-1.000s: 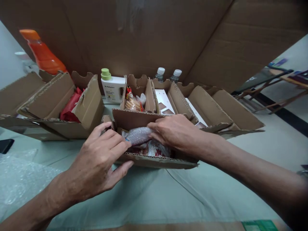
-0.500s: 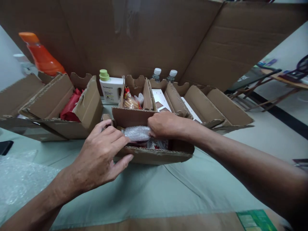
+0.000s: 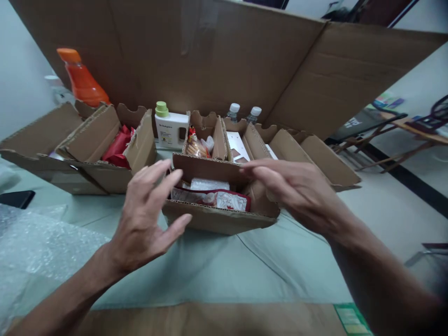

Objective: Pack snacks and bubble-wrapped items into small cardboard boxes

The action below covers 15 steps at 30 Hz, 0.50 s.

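In the head view a small cardboard box (image 3: 220,223) stands nearest to me on the table. A bubble-wrapped item (image 3: 210,185) lies inside it, behind a clear-windowed packet with dark red edging (image 3: 233,200). My left hand (image 3: 147,214) hovers at the box's left end, fingers spread and nothing in them. Over the right end is my right hand (image 3: 296,193), slightly blurred, with its fingers stretched out and holding nothing. Whether its fingertips touch the back wall of the box I cannot tell.
Behind stand several cardboard bins (image 3: 140,140), one holding a red package (image 3: 119,147). A white bottle with a green cap (image 3: 171,128), an orange bottle (image 3: 86,84) and a tall cardboard panel (image 3: 217,60) are farther back. Bubble wrap (image 3: 45,242) and a black phone-like object (image 3: 17,199) lie left.
My right hand has let go of the bubble-wrapped item and drawn out to the right. The item now lies lower in the box. My left hand has come off the box's left edge.
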### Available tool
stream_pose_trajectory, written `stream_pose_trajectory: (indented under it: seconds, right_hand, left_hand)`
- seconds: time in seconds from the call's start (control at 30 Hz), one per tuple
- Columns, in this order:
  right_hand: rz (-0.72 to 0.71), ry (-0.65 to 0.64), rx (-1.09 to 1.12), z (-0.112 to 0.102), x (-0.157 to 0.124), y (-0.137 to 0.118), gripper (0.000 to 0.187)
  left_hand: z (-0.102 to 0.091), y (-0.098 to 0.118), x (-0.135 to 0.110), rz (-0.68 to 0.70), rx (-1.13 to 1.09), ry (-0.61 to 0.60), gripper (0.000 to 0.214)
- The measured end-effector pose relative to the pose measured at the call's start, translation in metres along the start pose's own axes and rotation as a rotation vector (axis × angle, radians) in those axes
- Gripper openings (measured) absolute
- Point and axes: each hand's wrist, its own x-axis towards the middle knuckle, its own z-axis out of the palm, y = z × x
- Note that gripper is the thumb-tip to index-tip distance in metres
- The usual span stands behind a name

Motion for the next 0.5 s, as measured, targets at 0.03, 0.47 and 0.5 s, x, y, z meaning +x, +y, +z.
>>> stream_pose_trajectory:
  seconds: [0.03, 0.47, 0.5]
  right_hand:
    - [0.066, 0.144, 0.030, -0.006, -0.021, 0.002, 0.034]
    - [0.401, 0.284, 0.619, 0.115, -0.125, 0.015, 0.049]
    - [0.410, 0.306, 0.612, 0.113, -0.141, 0.011, 0.049]
  left_hand:
    - [-0.002, -0.001, -0.012, -0.100, -0.042, 0.033, 0.073]
    - [0.058, 0.007, -0.060, -0.607, -0.736, -0.054, 0.073]
    - [0.054, 0.020, -0.071, -0.608, -0.723, -0.044, 0.073]
